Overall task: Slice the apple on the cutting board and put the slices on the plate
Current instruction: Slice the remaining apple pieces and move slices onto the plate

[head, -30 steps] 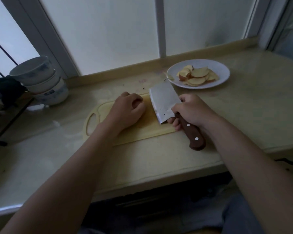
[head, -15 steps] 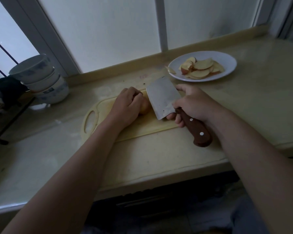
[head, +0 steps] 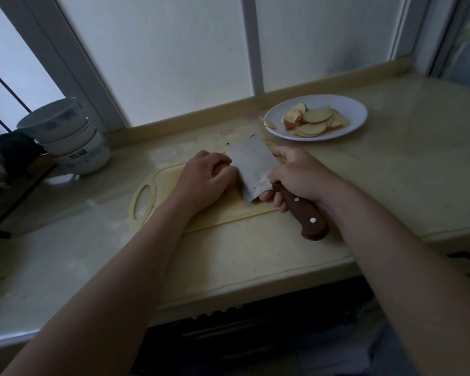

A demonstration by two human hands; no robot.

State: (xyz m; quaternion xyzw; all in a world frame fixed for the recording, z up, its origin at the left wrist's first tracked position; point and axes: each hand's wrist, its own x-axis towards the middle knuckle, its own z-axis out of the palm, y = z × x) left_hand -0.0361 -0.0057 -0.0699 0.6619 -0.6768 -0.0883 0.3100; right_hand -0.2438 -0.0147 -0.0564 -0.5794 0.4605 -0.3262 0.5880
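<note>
Cleaver point(head: 253, 169), its handle gripped in the right hand point(head: 296, 175), has closed on the apple point(head: 229, 186) that the left hand point(head: 206, 177) pins under curled fingers at the cutting board's point(head: 147, 215) middle, so another slice seems imminent.

Dull metal cleaver blade point(head: 255, 169), riveted wooden handle point(head: 304, 215) (smooth), glossy white plate point(head: 358, 115)

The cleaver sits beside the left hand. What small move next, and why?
Probably press the cleaver down through the apple piece: the left hand holds it on the cutting board, the blade stands beside its knuckles, and the right hand grips the handle.
</note>
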